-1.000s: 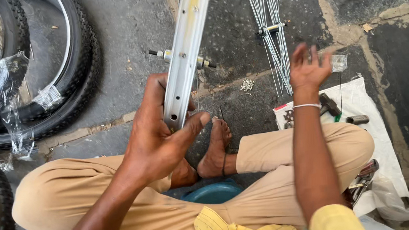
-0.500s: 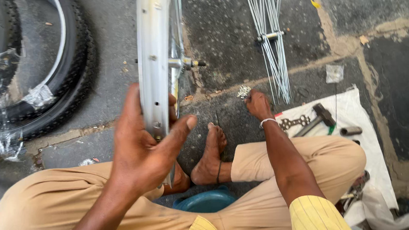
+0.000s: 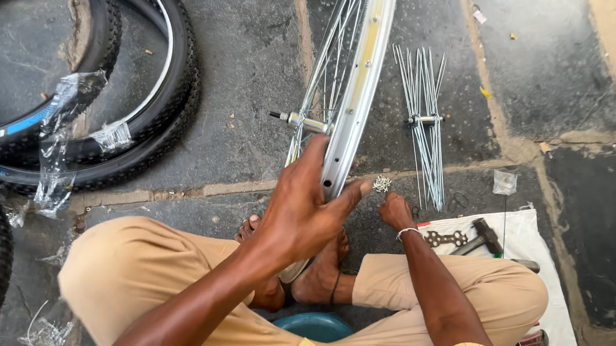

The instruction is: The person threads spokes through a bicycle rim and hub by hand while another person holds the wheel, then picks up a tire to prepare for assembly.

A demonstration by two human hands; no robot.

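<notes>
Head view: left hand [image 3: 304, 217] grips the silver wheel rim [image 3: 356, 81], fingers wrapped over its edge, rim standing upright between the crossed legs. Right hand [image 3: 397, 210] rests low on the stone floor [image 3: 562, 50], fingers closed beside a small pile of nipples [image 3: 381, 183]; whether it pinches any cannot be told. Bundled spokes [image 3: 425, 120] lie just beyond.

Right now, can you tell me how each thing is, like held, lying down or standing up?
Left hand: gripping the wheel rim.
Wheel rim: upright, held, spokes fitted.
Right hand: down on the floor by small metal bits.
Bundle of spokes: lying loose on the floor.
Hammer: lying on the white cloth.
Tyres: lying flat, partly plastic-wrapped.
</notes>
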